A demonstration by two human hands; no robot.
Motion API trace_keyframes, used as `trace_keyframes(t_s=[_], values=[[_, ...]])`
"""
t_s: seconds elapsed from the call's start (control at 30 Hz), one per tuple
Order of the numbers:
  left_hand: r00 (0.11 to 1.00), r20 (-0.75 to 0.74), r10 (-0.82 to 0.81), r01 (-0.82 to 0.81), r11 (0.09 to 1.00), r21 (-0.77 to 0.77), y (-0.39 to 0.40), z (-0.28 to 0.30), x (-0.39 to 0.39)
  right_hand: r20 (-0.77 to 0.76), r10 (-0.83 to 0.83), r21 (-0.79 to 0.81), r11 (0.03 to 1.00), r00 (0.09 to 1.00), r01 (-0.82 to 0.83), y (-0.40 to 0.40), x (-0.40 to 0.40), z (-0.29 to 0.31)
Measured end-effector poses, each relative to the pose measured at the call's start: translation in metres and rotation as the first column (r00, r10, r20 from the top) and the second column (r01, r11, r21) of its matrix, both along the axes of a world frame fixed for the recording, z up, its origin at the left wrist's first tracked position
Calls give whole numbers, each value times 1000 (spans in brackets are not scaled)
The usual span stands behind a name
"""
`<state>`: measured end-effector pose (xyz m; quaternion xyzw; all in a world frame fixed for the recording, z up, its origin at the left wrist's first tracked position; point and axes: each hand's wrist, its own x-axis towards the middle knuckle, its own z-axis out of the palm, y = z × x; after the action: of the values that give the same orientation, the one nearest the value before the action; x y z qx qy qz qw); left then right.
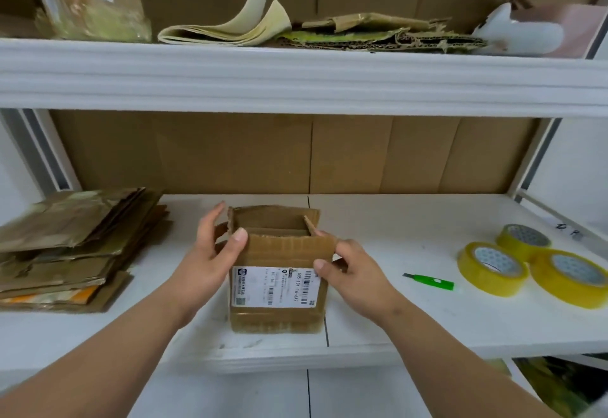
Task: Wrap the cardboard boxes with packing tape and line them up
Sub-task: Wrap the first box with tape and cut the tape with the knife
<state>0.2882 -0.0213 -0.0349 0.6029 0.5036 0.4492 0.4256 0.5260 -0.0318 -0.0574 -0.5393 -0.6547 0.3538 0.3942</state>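
Observation:
A small cardboard box with a white shipping label stands upright on the white shelf, its top flaps open. My left hand holds the box's upper left side, thumb over the near flap and fingers round the left flap. My right hand grips the upper right side, thumb on the label's corner, fingers behind the right flap. Three rolls of yellow packing tape lie at the shelf's right end.
A stack of flattened cardboard boxes lies at the left of the shelf. A green utility knife lies between the box and the tape rolls. The upper shelf holds cardboard scraps and papers.

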Motion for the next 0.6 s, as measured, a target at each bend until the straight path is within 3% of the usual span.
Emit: trace_keyframes(t_s=[0.3,0.6], values=[[967,-250,-50,48,999,-13,2,-20,-27,-95,-41,-88,996,995,32,-8,0,-8],[960,-234,-157,154,988,-28,2,-21,-29,-5,18,-52,998,1000,-18,-12,-4,-9]])
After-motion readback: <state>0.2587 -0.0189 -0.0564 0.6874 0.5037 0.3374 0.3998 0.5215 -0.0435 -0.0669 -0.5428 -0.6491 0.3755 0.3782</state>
